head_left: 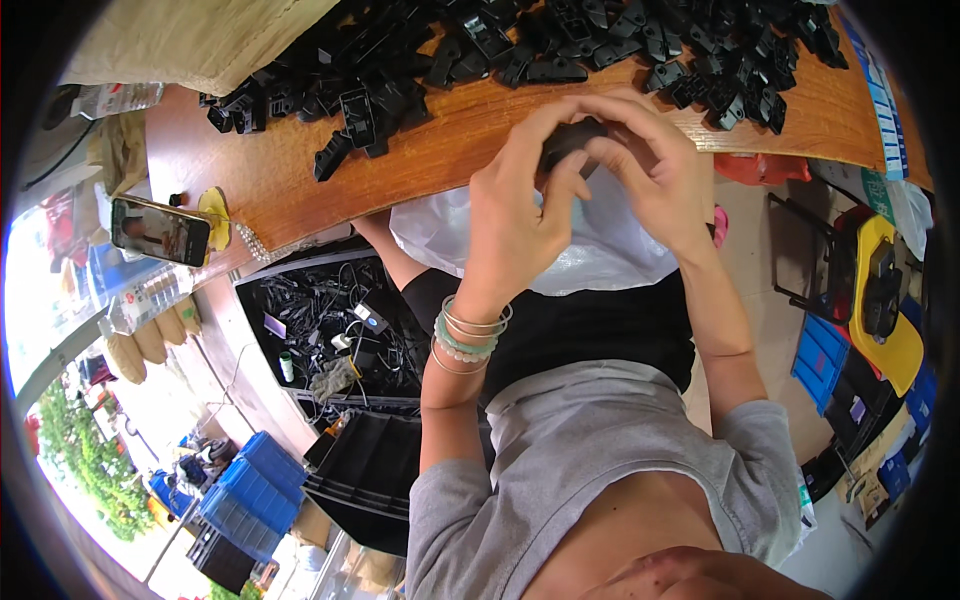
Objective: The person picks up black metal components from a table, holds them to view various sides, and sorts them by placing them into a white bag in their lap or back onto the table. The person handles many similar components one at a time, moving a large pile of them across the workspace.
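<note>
Above the white plastic [600, 262], beside the table [275, 185], holds a small black part [566, 143] in the left hand [522, 200], with fingers curled in; arches the right hand [662, 180] around, too blurred to tell its grip. Probably working the part over; next, likely needs a steady hold.

Part [574, 143] apparently between both hands [518, 200] [662, 190]

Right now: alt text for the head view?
A bare left hand and bare right hand hold a small, blurred black part between them, above white plastic sheeting by the person's lap. Ahead, a brown wooden table carries heaped black plastic pieces; a dark-edged smartphone sits at left.
</note>
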Demonstrator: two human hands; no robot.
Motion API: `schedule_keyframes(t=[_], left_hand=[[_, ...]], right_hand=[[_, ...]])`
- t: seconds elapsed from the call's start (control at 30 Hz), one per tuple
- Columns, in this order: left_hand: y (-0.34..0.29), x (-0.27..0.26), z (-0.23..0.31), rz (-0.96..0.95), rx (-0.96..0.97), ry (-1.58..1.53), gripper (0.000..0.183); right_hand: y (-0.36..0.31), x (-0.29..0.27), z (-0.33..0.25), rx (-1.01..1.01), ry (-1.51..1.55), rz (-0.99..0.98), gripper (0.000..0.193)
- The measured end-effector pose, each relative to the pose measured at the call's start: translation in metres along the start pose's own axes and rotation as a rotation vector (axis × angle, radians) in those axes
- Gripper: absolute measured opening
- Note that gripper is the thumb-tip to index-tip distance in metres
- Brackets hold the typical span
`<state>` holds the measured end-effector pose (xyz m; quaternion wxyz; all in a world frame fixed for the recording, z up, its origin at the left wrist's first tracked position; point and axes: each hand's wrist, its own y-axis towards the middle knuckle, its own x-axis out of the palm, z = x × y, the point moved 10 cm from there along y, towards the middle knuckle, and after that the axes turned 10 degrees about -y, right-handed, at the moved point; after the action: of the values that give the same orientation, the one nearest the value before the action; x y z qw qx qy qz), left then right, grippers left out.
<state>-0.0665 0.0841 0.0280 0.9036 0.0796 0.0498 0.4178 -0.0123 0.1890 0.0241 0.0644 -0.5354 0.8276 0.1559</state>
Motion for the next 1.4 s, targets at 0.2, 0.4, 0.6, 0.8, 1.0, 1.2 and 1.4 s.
schedule_keyframes(t=[0.2,0.4,0.6,0.8,1.0,1.2,1.4], left_hand=[[0.025,-0.044,-0.045,0.275,-0.232,-0.697,0.015],[0.073,-0.06,0.003,0.151,0.093,0.42,0.012],[0.08,-0.029,0.029,-0.052,0.403,0.999,0.018],[0.05,-0.049,0.015,0.051,0.062,0.345,0.021],[0.027,-0.033,0.005,0.049,0.068,0.167,0.025],[0.017,-0.016,-0.003,-0.032,-0.124,0.107,0.016],[0.009,-0.012,-0.01,0.051,-0.274,-0.299,0.023]], right_hand=[[0.02,-0.004,-0.007,-0.225,-0.526,0.228,0.023],[0.031,0.017,-0.029,-0.363,-0.967,0.296,0.021],[0.022,0.007,-0.03,-0.358,-0.872,0.263,0.022],[0.008,-0.043,0.022,0.13,0.146,0.317,0.025],[0.005,-0.036,0.016,0.096,0.304,0.249,0.018],[0.01,-0.018,-0.009,-0.096,0.077,0.184,0.018],[0.004,-0.014,-0.02,-0.158,-0.088,0.235,0.02]])
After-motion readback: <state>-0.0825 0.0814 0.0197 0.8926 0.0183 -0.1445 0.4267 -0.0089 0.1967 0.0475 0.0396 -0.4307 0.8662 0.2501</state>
